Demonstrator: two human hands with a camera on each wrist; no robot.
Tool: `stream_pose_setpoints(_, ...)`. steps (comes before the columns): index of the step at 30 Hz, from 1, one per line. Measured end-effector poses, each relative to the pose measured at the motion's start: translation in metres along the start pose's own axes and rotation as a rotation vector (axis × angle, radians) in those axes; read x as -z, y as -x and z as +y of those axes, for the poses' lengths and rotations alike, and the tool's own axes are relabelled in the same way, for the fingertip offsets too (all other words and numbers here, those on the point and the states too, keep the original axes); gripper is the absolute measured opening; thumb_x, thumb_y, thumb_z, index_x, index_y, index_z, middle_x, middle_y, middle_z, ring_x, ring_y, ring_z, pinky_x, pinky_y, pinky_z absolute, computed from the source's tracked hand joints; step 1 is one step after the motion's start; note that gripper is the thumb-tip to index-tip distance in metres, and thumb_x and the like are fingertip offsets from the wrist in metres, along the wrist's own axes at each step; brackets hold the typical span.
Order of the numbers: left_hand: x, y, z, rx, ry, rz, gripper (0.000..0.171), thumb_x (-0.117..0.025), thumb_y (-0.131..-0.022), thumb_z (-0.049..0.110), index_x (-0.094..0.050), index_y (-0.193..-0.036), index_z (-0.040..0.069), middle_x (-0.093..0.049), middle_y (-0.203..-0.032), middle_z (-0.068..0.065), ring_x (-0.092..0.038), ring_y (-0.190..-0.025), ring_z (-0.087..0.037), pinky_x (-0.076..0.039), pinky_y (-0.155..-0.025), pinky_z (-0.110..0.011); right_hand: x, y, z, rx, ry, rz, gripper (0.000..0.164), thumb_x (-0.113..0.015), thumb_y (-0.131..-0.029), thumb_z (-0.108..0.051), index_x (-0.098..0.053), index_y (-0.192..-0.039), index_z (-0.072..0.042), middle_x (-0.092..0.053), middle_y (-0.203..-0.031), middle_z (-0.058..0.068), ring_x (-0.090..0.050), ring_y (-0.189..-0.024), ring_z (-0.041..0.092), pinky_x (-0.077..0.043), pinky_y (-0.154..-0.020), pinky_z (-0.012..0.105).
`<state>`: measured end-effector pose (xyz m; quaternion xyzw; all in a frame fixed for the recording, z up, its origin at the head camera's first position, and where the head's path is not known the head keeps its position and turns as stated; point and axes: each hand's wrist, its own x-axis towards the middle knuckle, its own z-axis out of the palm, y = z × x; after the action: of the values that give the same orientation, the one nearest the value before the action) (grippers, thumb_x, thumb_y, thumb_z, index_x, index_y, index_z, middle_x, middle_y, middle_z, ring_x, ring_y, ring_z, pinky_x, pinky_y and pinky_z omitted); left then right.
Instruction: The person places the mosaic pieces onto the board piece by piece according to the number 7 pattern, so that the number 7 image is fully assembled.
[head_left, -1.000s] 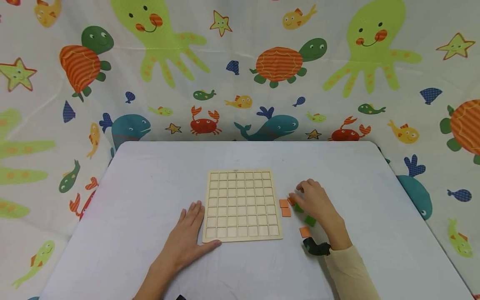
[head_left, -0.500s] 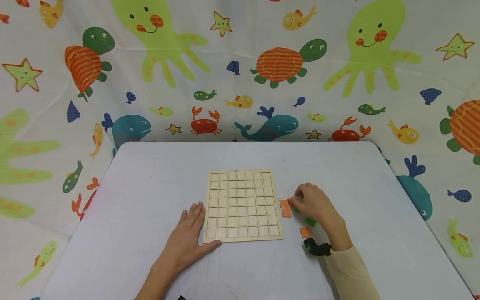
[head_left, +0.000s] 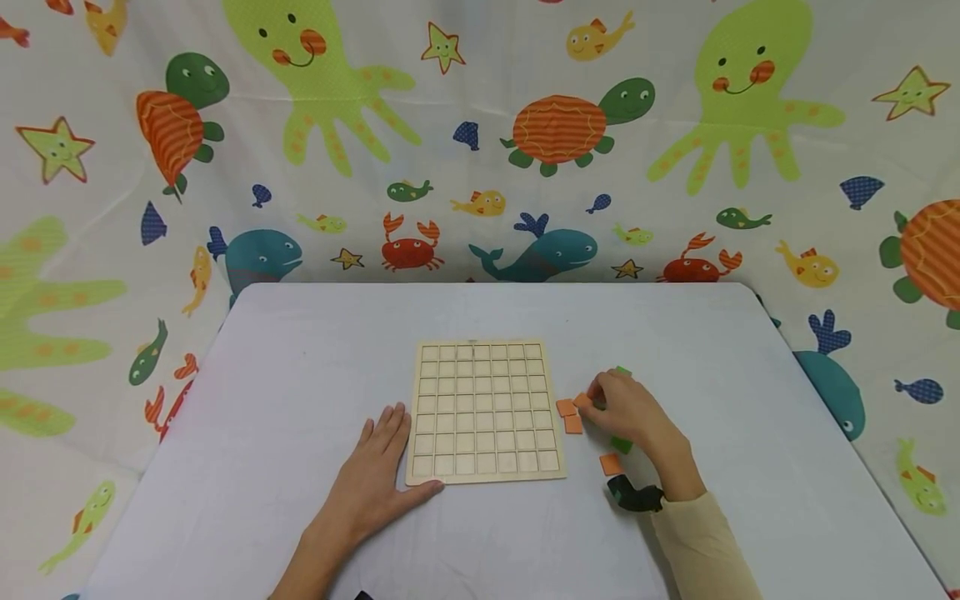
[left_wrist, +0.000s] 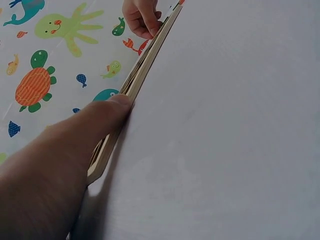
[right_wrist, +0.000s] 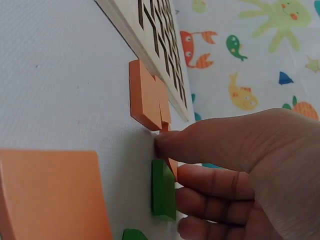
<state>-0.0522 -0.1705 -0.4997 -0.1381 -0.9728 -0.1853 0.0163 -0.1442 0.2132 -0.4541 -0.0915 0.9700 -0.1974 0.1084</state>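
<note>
A pale wooden grid board lies flat on the white table. My left hand rests at its left side, fingers straight along the edge; in the left wrist view the thumb touches the front edge of the board. Just right of the board, my right hand pinches an orange square tile between thumb and index finger. Two more orange tiles lie beside it, close to the board. A green tile stands out right below the thumb in the right wrist view.
Another green tile shows beyond the right hand, and one more green tile lies partly under the wrist. A separate orange tile sits near the black wrist camera. A sea-animal curtain hangs behind the table.
The right hand has come down a little, its fingers closing onto the orange tile. The neighbouring orange tile has turned slightly, and a green tile now shows beyond the hand. The left hand stays put.
</note>
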Motion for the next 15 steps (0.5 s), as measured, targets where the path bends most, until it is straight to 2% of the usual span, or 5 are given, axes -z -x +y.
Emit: stream_pose_setpoints(15,0.0006,0.0006,0.0002,-0.001,-0.003,-0.002,0.111,-0.068,-0.077,0.074,-0.037,-0.153,-0.002,-0.029,-0.164,-0.014,-0.025,-0.154,-0.031,-0.022,-0.126,-0.052,0.0002,-0.0032,0.0029,-0.026,-0.09,-0.053,0.026,-0.07,-0.089,-0.025,-0.065,-0.102,-0.003,-0.065,-0.096,0.007,-0.057,-0.086,0.019,-0.056,-0.08,0.039)
